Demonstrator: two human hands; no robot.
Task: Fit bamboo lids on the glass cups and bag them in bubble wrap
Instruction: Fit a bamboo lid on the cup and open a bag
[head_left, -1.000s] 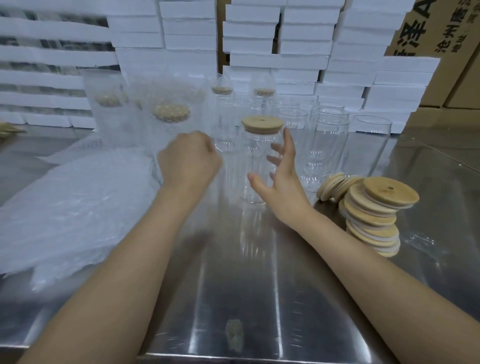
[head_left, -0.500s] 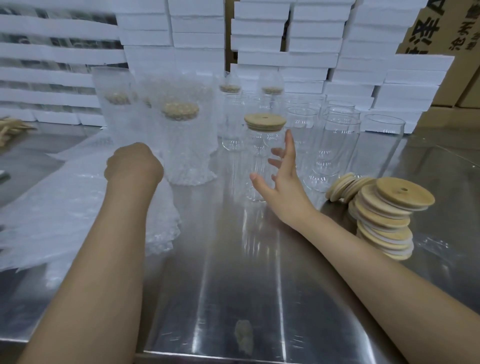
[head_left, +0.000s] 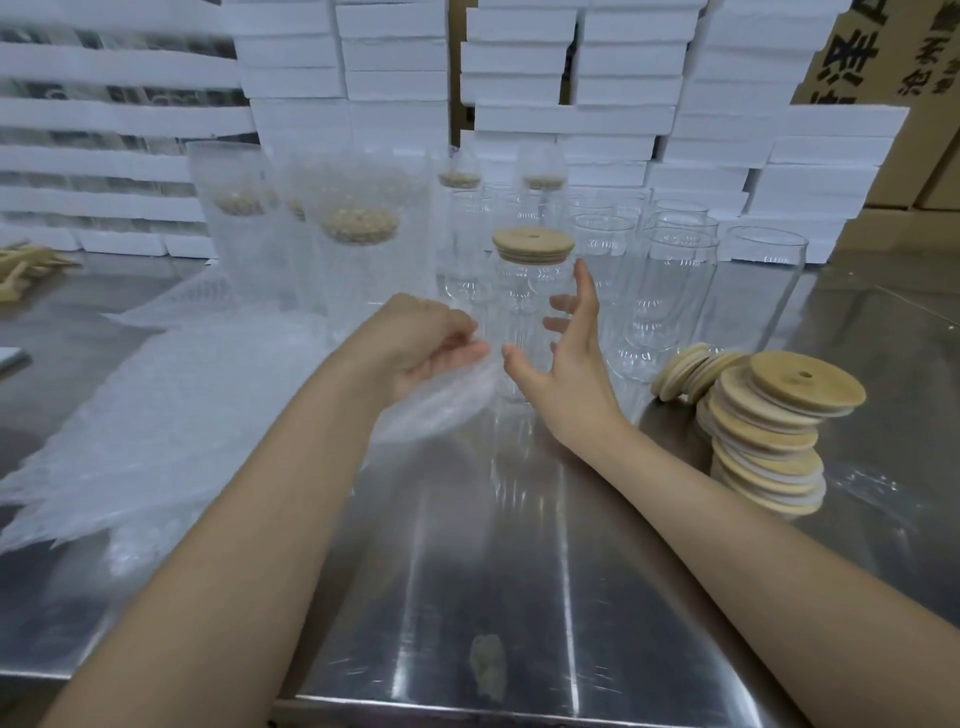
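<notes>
1. While the left hand (head_left: 431, 345) curls its fingers round the edge of a bubble wrap bag (head_left: 436, 410), the right hand (head_left: 569, 364) is spread open, thumb and fingers straight and held apart.
2. The bag hangs below the left hand, just above the metal table (head_left: 519, 582), and its far edge reaches the foot of a glass cup (head_left: 524, 306).
3. That cup stands upright on the table near the middle, with a bamboo lid (head_left: 533, 244) seated flat on its mouth.
4. The right hand's thumb is in front of the cup's lower wall and its fingers reach round the right side; whether they touch the glass cannot be told.
5. Behind and to the right of the cup stand empty cups (head_left: 675, 291) with no lids, close together.
6. To the left at the back, wrapped cups (head_left: 358, 249) stand upright, their lids showing dimly through the bubble wrap.
7. A leaning stack of lids (head_left: 769, 436) rests on the table to the right of the right forearm, with a few more lids tipped on edge against its far left side.
8. A pile of bubble wrap (head_left: 156, 415) lies spread over the left part of the table.
9. White foam boxes (head_left: 571, 109) are stacked high along the back, with cardboard boxes (head_left: 893, 62) at the far right.
</notes>
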